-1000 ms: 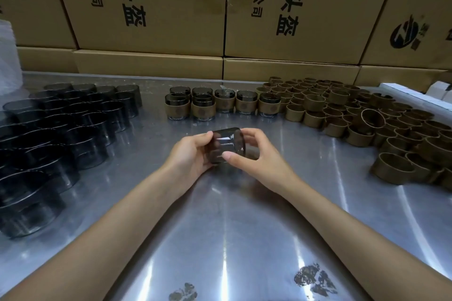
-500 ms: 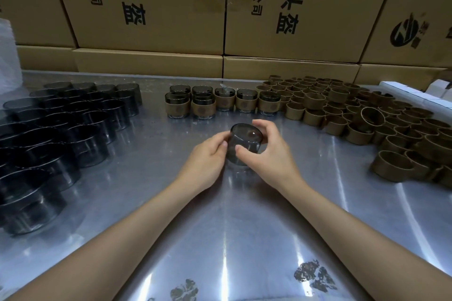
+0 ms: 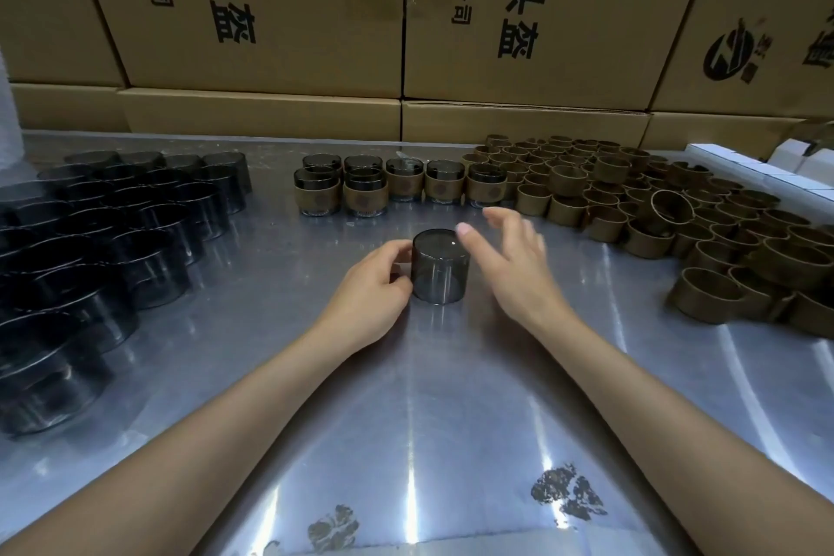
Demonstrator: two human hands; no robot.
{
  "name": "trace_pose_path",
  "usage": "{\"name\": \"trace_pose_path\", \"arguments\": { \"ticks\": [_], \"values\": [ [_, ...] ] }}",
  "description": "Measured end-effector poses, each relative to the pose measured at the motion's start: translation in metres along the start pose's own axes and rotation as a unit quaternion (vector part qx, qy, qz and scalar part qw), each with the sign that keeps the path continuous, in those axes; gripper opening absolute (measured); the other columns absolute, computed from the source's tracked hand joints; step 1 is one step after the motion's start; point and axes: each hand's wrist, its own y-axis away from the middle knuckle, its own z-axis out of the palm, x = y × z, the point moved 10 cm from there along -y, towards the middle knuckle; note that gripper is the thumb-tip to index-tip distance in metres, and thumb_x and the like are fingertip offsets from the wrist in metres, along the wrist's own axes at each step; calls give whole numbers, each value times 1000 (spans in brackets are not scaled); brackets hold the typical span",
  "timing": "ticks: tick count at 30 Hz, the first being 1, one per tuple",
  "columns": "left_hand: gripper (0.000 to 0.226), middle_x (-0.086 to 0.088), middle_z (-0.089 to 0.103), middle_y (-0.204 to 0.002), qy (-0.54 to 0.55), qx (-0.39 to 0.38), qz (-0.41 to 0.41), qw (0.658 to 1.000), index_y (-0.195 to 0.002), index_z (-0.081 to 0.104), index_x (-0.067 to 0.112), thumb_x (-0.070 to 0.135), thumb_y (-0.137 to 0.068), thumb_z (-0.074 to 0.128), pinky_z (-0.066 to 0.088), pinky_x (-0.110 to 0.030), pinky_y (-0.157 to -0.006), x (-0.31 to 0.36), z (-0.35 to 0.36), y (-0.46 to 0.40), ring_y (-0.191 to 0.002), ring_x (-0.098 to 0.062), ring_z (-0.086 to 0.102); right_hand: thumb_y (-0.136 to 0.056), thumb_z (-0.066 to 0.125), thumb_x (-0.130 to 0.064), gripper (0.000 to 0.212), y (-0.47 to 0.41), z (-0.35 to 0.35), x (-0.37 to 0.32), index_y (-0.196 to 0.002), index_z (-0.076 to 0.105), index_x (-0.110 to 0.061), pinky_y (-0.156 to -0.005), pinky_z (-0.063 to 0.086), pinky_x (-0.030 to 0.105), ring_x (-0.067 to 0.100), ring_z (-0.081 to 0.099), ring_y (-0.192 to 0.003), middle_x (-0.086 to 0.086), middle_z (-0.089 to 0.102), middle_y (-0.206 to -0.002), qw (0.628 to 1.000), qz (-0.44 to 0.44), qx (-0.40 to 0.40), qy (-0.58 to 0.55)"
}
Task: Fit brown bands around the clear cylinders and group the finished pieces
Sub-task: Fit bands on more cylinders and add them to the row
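Observation:
A smoky clear cylinder (image 3: 440, 266) stands upright on the metal table (image 3: 406, 397), bare of any band. My left hand (image 3: 370, 284) grips its left side with curled fingers and thumb. My right hand (image 3: 510, 262) hovers just right of it, fingers spread and off the cylinder, blurred. A heap of brown bands (image 3: 654, 212) covers the table's right side. Several finished banded cylinders (image 3: 383, 185) stand in rows at the back centre. Bare dark cylinders (image 3: 104, 230) crowd the left.
Stacked cardboard boxes (image 3: 406, 14) wall off the back of the table. White boxes (image 3: 776, 167) lie at the far right. Dark stains (image 3: 568, 494) mark the table near its front edge.
The cylinder was turned upright and set down on the table. My right hand has let go of it and moved away to the right; my left hand keeps hold.

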Motion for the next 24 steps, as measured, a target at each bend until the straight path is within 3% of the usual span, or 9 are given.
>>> {"name": "trace_pose_path", "arguments": {
  "ticks": [2,5,10,15,20,24],
  "values": [
    [45,0,58,-130,-4,-3,-1,1000,-131,52,21,-1,-93,45,41,-24,-98,0,0,0,-118,-13,54,-95,44,-52,52,-9,-23,16,-136,45,-20,-101,25,32,20,27,-134,3,37,-142,995,17,41,93],
    [44,1,55,-132,-19,-4,-3,1000,-132,51,20,1,-93,45,41,-28,-100,-1,1,0,-119,-13,52,-97,41,-47,48,-19,-50,49,-134,48,-17,-103,30,40,29,29,-132,7,34,-144,974,73,61,206],
    [42,0,53,-134,-27,-13,-4,1000,-134,50,17,3,-94,46,40,-28,-103,-1,2,-1,-121,-14,51,-99,41,-39,44,-29,-70,79,-131,52,-11,-104,32,48,38,27,-135,9,18,-156,949,148,80,266],
    [42,0,52,-135,-37,-12,-3,999,-134,50,17,4,-94,47,39,-30,-104,-2,2,-1,-121,-15,51,-100,40,-35,43,-42,-69,87,-129,53,-7,-105,30,46,40,30,-133,10,4,-161,927,179,61,324],
    [41,0,52,-134,-34,-14,-5,999,-134,51,17,4,-94,47,40,-30,-104,-1,3,-1,-120,-14,51,-101,35,-26,44,-47,-70,91,-136,46,-2,-106,28,44,34,28,-134,13,21,-154,912,192,65,356],
    [41,1,52,-134,-35,-12,-5,999,-133,51,18,3,-94,47,38,-24,-99,0,3,-1,-119,-12,51,-96,42,-14,38,-45,-70,83,-131,48,1,-93,39,40,32,36,-125,14,33,-140,914,169,86,358]
  ]
}}
